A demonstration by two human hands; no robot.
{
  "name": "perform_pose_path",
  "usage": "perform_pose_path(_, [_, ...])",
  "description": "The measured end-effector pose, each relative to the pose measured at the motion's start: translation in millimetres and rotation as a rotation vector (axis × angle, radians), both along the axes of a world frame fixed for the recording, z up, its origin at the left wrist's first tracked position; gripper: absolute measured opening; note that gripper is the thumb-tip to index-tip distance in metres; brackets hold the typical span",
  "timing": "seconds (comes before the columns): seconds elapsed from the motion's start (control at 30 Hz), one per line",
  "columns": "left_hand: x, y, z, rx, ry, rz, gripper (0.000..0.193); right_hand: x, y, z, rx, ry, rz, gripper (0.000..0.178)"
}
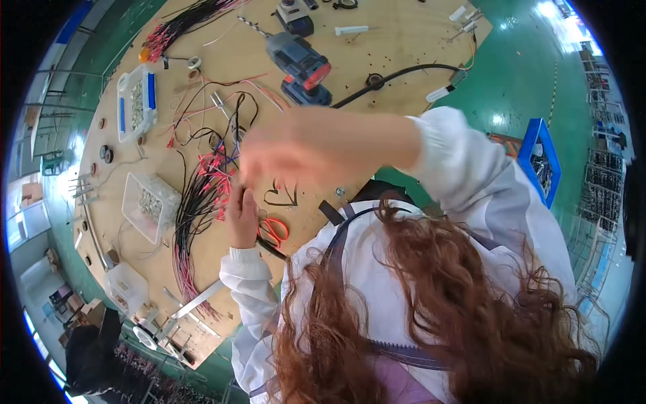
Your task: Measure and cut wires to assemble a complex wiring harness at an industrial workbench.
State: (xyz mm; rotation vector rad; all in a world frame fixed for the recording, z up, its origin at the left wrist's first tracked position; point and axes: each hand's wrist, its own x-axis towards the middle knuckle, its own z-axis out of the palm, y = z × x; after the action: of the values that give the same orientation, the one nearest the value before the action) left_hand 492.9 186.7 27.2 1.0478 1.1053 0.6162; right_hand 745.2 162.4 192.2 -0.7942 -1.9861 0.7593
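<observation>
My left hand [241, 217] is low over the table's near part, thumb and fingers pressed together; what they pinch, if anything, is too small to make out. Just above it, my right hand [279, 148] reaches across, smeared by motion, so its fingers do not read clearly. Beside both hands lies a bundle of black wires [190, 219] with red connector ends [214, 172]. Orange-handled scissors [274, 231] rest right of my left wrist. A bent piece of black wire [281, 196] lies below my right hand.
A cordless drill [298, 62] lies beyond my right hand, near a thick black cable [404, 69]. White bins of small parts [136, 104] and a clear bin [149, 207] stand at left. A blue bin [540, 161] is off the table at right. Another wire bundle [182, 28] lies far left.
</observation>
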Motion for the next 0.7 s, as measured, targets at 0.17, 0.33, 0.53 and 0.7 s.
perform_pose_path(0.17, [15,-21,28,-0.11,-0.176,-0.099,0.033,-11,17,-146,-0.469,-0.303,-0.141,0.03])
perform_pose_path(0.33, [26,-25,17,-0.453,-0.443,0.184,0.032,-36,18,-149,-0.56,-0.486,-0.032,0.036])
perform_pose_path(0.53, [40,-23,6,-0.292,-0.414,0.209,0.023,-33,3,-152,-0.611,-0.064,-0.071,0.034])
perform_pose_path(0.7, [55,-28,12,-0.173,-0.259,0.227,0.03,-41,24,-139,-0.998,0.231,-0.369,0.04])
